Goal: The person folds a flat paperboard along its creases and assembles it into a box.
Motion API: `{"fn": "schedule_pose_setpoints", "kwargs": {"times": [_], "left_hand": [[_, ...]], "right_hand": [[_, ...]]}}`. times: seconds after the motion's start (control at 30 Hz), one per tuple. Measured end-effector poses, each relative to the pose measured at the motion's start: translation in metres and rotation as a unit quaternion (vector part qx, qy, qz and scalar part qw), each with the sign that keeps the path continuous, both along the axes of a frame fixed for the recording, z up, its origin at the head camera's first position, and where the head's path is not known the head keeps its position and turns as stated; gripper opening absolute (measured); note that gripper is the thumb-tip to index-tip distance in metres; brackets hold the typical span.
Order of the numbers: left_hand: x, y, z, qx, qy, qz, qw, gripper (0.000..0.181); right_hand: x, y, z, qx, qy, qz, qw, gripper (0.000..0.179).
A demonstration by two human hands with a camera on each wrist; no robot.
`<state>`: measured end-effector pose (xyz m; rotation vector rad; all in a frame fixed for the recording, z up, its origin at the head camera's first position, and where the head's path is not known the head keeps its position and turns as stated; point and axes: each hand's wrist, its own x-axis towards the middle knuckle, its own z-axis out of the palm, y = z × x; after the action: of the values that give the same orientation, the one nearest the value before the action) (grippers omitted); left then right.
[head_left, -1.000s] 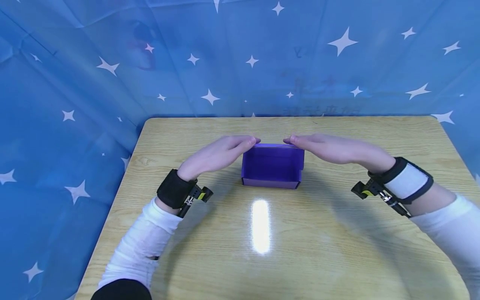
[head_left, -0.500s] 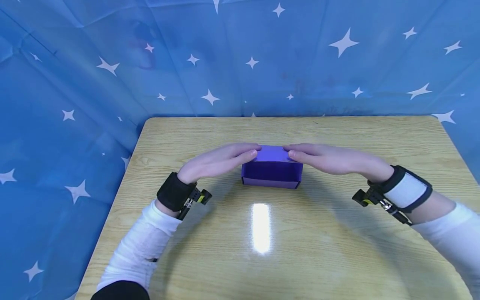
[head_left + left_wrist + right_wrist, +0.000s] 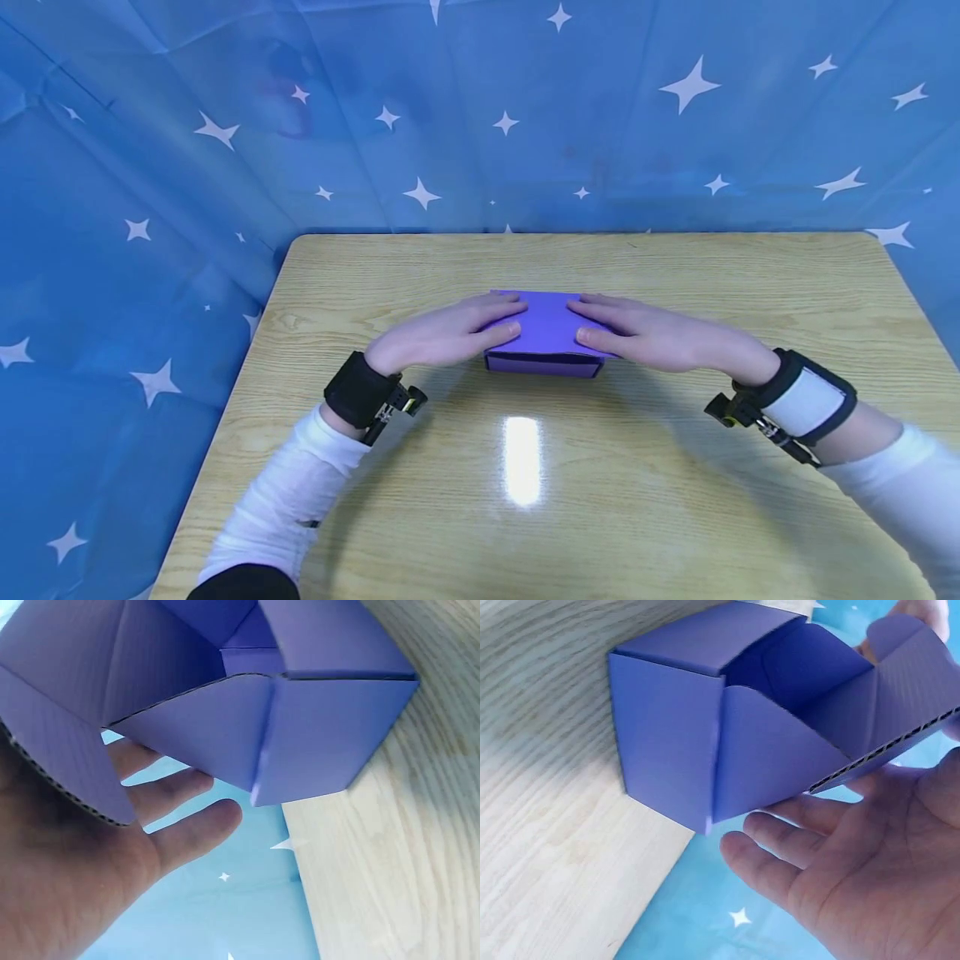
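A small purple cardboard box (image 3: 544, 363) sits on the table, its hinged lid (image 3: 551, 321) swung forward over most of the opening. My left hand (image 3: 442, 335) lies on the lid's left side with fingers extended. On the lid's right side rests my right hand (image 3: 663, 335), its fingers stretched towards the middle. From the left wrist, the box (image 3: 337, 727) shows a gap under the slanting lid, and a side flap crosses the palm. The right wrist view has the box (image 3: 667, 742) partly open too, with the corrugated lid edge (image 3: 900, 746) above the right palm.
The box stands on a light wood-grain table (image 3: 637, 517) with a bright light reflection in front of it. A blue curtain with white stars (image 3: 480, 108) hangs behind and to the left. Each wrist wears a black strap with a small camera.
The lid has tipped forward and down from nearly upright, covering most of the opening. Both hands have moved with it, lower and nearer the front of the box.
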<state>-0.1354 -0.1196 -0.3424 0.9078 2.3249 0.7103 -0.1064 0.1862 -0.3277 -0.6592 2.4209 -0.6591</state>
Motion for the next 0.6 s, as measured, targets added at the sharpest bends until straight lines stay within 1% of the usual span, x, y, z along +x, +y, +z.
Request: {"fn": "schedule_pose_setpoints", "kwargs": {"times": [0.13,0.27,0.43,0.6], "left_hand": [[0.000,0.001,-0.007,-0.011,0.024,-0.011,0.9996,0.065],[0.001,0.004,-0.017,-0.021,0.039,-0.012,0.9989,0.070],[0.006,0.007,-0.029,-0.013,0.058,0.001,0.9983,0.077],[0.012,0.008,-0.039,-0.019,0.066,0.009,0.9976,0.080]], "right_hand": [[0.002,0.000,-0.009,0.015,0.035,0.003,0.9993,0.070],[0.006,0.000,-0.019,0.033,0.064,0.001,0.9974,0.074],[0.011,-0.001,-0.034,0.055,0.105,0.004,0.9929,0.080],[0.017,-0.002,-0.048,0.057,0.149,0.007,0.9872,0.080]]}}
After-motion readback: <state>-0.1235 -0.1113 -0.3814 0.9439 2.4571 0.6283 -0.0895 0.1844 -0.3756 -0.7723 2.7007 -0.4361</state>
